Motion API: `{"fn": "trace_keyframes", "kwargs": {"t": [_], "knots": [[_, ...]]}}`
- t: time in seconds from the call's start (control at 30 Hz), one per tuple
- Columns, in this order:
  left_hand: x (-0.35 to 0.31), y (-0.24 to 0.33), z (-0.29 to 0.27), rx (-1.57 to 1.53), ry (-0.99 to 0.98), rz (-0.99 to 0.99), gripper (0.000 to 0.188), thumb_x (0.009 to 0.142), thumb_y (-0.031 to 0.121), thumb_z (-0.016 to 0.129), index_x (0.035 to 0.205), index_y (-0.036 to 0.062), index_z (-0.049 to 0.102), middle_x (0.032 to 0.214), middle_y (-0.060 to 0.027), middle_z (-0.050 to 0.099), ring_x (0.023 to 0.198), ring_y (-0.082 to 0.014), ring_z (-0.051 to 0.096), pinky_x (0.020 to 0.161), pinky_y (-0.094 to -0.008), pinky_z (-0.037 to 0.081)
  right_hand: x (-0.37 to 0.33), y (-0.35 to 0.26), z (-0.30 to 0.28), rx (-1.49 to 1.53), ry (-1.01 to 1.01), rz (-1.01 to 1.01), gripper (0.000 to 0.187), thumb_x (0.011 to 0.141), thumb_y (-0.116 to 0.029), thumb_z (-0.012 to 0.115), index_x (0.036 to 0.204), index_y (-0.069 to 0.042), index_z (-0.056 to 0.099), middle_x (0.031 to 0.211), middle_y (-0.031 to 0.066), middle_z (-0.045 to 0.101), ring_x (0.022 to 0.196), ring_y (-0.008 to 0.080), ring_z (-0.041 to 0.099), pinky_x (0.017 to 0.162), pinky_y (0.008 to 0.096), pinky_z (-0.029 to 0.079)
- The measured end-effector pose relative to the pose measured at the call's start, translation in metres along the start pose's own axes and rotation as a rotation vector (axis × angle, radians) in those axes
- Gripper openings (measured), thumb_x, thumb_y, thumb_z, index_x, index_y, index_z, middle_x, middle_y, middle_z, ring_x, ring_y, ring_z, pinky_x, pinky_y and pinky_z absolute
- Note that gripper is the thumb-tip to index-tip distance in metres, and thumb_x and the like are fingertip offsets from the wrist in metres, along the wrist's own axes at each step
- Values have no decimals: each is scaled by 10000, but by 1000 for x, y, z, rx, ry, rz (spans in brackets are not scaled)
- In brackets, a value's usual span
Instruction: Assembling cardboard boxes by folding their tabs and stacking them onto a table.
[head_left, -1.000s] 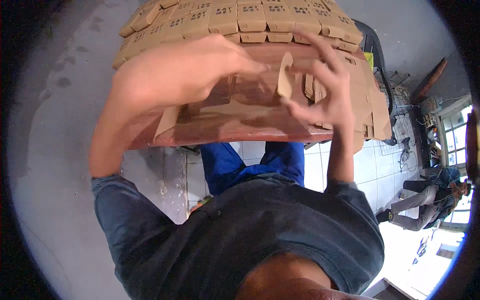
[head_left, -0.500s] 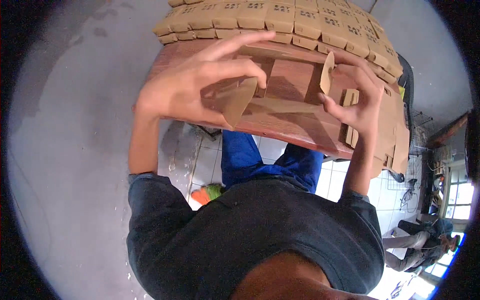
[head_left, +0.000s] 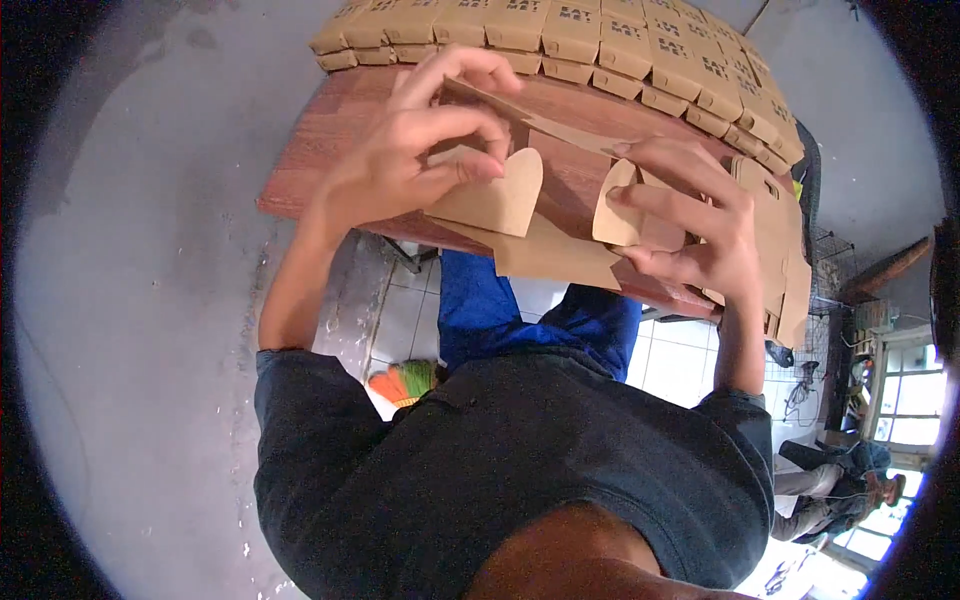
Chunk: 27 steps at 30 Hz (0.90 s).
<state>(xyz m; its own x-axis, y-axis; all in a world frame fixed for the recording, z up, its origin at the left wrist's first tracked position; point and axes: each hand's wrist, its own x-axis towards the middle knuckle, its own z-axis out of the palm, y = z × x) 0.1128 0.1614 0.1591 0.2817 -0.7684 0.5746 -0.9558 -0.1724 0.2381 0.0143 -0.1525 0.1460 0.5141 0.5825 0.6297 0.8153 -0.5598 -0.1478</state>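
Between my hands is a partly folded brown cardboard box (head_left: pixel 555 258), tilted up over the near edge of the table. My left hand (head_left: pixel 425 140) is closed on its left end, with bent fingers at the far panel and thumb and forefinger by a rounded flap (head_left: pixel 515 195). My right hand (head_left: pixel 695 210) grips the right end, its fingers pressing a second rounded flap (head_left: pixel 618 205) inward. Part of each flap is covered by fingers. Through the gap between the flaps, the reddish-brown table (head_left: pixel 330 135) shows.
Rows of folded brown boxes (head_left: pixel 570 35) are stacked along the table's far side. Flat cardboard blanks (head_left: pixel 790 260) lie at the right edge. An orange and green broom head (head_left: pixel 405 382) is on the floor. Another person (head_left: pixel 840 490) is at the far right.
The box has come nearer to me and tilted, its near panel now over the table edge. Both end flaps have turned inward to face me, and my fingers have closed in on them.
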Motion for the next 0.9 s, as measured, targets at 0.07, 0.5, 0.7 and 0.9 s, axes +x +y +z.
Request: {"fn": "trace_keyframes", "kwargs": {"t": [0.07, 0.5, 0.7, 0.9], "knots": [[0, 16, -3, 130, 11, -8, 316, 726, 306, 851, 849, 62, 692, 1373, -136, 523, 1283, -303, 509, 1093, -422, 398, 1, -3, -3, -33, -20, 1, 431, 744, -331, 802, 1110, -110, 749, 1250, 130, 665, 1114, 378, 639, 939, 472, 541], [-26, 11, 12, 16, 302, 75, 293, 596, 242, 876, 794, 66, 752, 1238, -74, 636, 1121, -299, 590, 935, -409, 472, 33, -35, 16, -439, -306, -114, 481, 724, -246, 726, 1190, -128, 714, 1428, -21, 585, 1096, 242, 575, 805, 400, 561], [-28, 8, 11, 23, 346, 181, 299, 579, 201, 887, 820, 73, 766, 1148, -42, 676, 1111, -294, 623, 907, -418, 486, 40, -41, 15, -466, -363, -120, 535, 680, -214, 739, 1201, -100, 685, 1451, -22, 568, 1066, 262, 595, 854, 418, 545], [-38, -8, 33, 9, 504, 157, 240, 678, 127, 899, 803, 55, 707, 1021, -45, 713, 983, -283, 704, 973, -490, 531, 33, -21, 7, -297, -247, -117, 614, 693, -211, 744, 1300, -212, 657, 1408, 3, 595, 1085, 291, 589, 901, 452, 528]]}}
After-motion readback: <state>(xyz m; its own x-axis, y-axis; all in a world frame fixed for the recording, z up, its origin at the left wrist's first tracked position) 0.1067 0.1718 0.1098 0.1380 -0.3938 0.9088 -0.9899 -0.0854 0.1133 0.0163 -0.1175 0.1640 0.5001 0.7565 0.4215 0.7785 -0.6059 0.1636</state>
